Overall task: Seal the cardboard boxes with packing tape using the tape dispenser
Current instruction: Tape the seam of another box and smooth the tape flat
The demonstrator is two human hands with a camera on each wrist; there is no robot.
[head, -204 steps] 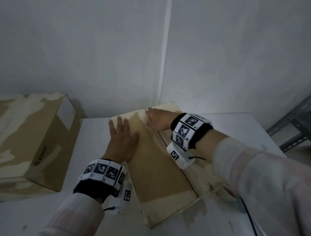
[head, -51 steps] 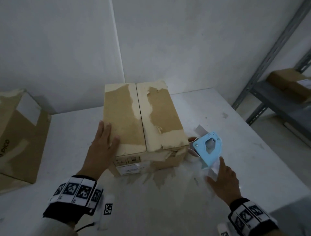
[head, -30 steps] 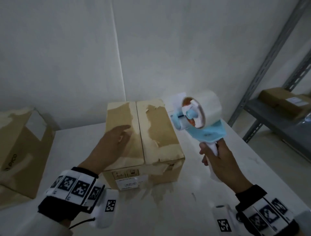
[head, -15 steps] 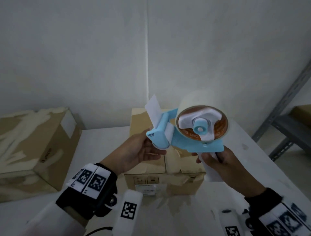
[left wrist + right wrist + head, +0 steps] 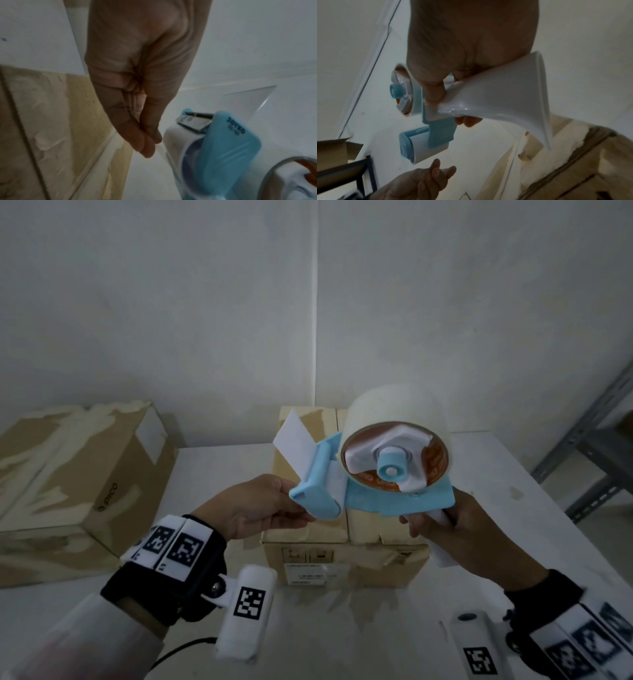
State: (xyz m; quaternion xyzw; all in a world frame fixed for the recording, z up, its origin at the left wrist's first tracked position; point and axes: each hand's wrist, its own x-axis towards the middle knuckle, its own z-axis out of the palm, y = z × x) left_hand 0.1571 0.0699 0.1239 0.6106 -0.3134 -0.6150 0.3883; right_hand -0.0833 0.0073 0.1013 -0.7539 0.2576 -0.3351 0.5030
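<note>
Centre of the head view: blue tape dispenser [image 5: 368,494] held up in the air over the cardboard box [image 5: 342,546], right hand [image 5: 459,537] clenched round its white handle [image 5: 496,97] at lower right. Left hand [image 5: 253,510] just beside the dispenser's front end, fingertips [image 5: 147,143] pinched on the thin clear tape end [image 5: 161,150] below the roller. Roll of tape [image 5: 395,446] mounted on top, orange print on its core too blurred to read. Raised lettering on the blue guard [image 5: 236,130], mirrored and soft, unreadable. White label [image 5: 313,573] on the box's near face, text too small to make out. At left edge a second box [image 5: 78,474], cut off, dark print on its side reading roughly "PICO". Grey shelf frame [image 5: 589,446] cropped at right. Both boxes on the white table [image 5: 219,467].
</note>
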